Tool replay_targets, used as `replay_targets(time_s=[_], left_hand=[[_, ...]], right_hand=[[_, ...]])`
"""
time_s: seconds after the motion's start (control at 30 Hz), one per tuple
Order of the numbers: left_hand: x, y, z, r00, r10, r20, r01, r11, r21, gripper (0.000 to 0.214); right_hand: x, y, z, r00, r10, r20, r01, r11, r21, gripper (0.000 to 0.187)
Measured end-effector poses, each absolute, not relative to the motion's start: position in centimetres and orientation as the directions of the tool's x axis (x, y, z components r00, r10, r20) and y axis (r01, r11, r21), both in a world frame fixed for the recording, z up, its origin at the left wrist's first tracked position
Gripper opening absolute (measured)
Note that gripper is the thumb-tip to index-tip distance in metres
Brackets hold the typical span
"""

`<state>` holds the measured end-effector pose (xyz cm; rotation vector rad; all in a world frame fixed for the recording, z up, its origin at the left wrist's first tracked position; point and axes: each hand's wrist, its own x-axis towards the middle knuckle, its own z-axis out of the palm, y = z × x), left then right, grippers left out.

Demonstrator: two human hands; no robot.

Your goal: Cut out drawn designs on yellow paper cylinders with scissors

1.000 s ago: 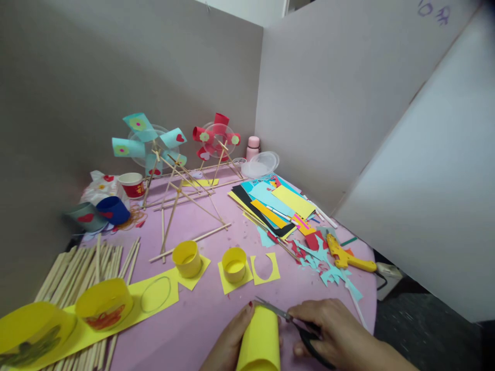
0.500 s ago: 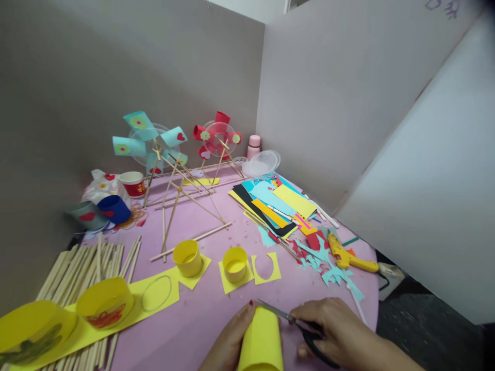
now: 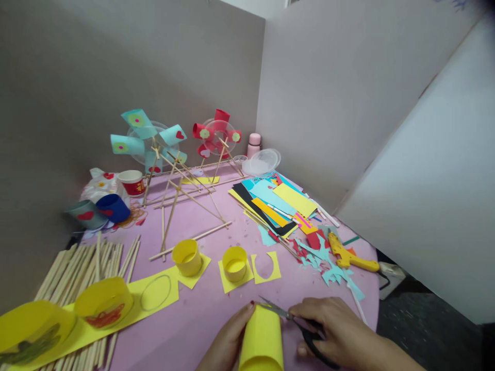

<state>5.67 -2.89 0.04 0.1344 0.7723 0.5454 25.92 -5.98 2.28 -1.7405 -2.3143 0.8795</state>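
My left hand (image 3: 228,337) is wrapped around the left side of a yellow paper tube (image 3: 263,337) at the table's front. Black-handled scissors (image 3: 309,335) are in my right hand (image 3: 334,327), their blades slightly parted at the tube's far rim. Beyond my hands stand two short yellow paper cups (image 3: 235,264) on square yellow bases. Beside them lies a yellow paper scrap (image 3: 266,266) with a round piece cut out. A long yellow strip (image 3: 154,296) with a drawn circle carries two more yellow rings (image 3: 104,303), both with scribbled drawings.
Wooden sticks (image 3: 83,273) lie at left. Paper-and-stick wheels (image 3: 154,144) stand at the back. Coloured paper sheets (image 3: 270,206), blue scraps (image 3: 334,273) and a yellow glue gun (image 3: 350,257) lie at right. A pink bottle (image 3: 254,145) stands near the corner.
The scissor blades have opened slightly at the tube's rim, and the tube has tilted a little. Both hands stay in nearly the same place.
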Motion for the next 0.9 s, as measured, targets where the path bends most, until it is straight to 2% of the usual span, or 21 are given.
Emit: replay_targets(time_s=[0.47, 0.7, 0.9], left_hand=[[5.70, -3.12, 0.03, 0.555, 0.508, -0.659, -0.382, 0.859, 0.340, 0.032], [5.52, -2.95, -0.07, 0.582, 0.488, -0.650, -0.360, 0.872, 0.332, 0.032], [5.64, -2.88, -0.56, 0.565, 0.482, -0.670, -0.354, 0.875, 0.331, 0.027]], right_hand=[[26.20, -5.89, 1.92, -0.364, 0.905, -0.219, 0.835, 0.213, -0.507, 0.024], [26.19, -5.92, 1.64, -0.375, 0.903, -0.208, 0.798, 0.201, -0.567, 0.027], [26.10, -6.03, 1.83, -0.369, 0.901, -0.227, 0.804, 0.187, -0.565, 0.031]])
